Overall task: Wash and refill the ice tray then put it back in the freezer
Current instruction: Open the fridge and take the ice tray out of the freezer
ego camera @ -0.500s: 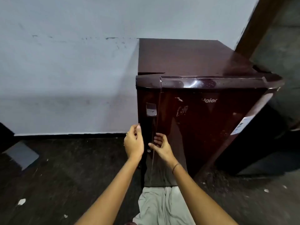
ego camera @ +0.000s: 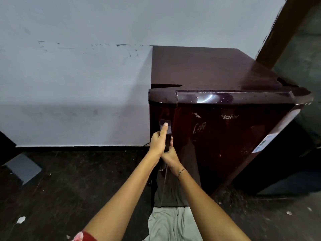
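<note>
A small dark maroon fridge stands against the white wall, its door closed. A vertical handle runs down the door's left edge. My left hand is wrapped around that handle, thumb pointing up along it. Just below and behind it, my right hand also grips the handle's lower part, with a thin bracelet on its wrist. No ice tray is in view.
The floor is dark with small white scraps. A grey flat object lies at the far left. A brown door frame rises at the right, and a dark box sits right of the fridge. My light trousers show below.
Both hands have moved up and closed on the fridge door handle; before, they hovered with fingers apart beside the door's lower left edge.
</note>
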`<action>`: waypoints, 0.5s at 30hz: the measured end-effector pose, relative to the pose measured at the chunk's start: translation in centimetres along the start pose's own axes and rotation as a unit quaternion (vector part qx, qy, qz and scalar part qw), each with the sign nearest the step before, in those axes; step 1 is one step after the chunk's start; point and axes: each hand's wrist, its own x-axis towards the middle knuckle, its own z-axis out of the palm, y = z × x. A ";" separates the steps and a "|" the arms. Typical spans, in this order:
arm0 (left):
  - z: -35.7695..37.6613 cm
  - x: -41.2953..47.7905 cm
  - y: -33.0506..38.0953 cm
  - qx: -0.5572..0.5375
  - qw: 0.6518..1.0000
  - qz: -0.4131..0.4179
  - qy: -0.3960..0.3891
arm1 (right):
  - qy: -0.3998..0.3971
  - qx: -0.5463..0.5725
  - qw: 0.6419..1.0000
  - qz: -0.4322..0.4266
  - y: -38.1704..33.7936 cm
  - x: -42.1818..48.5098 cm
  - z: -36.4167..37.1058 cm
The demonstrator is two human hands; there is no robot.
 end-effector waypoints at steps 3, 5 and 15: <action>0.3 -2.0 -0.7 -0.003 1.000 0.003 0.006 | -0.002 0.005 1.000 -0.011 0.7 -1.8 0.1; 0.8 -4.1 -1.1 -0.015 1.000 0.003 0.021 | 0.003 -0.002 1.000 -0.011 1.3 -3.6 -0.2; 5.9 -16.5 -4.3 0.099 0.959 0.040 0.262 | -0.001 -0.031 0.997 -0.072 3.9 -15.5 -4.3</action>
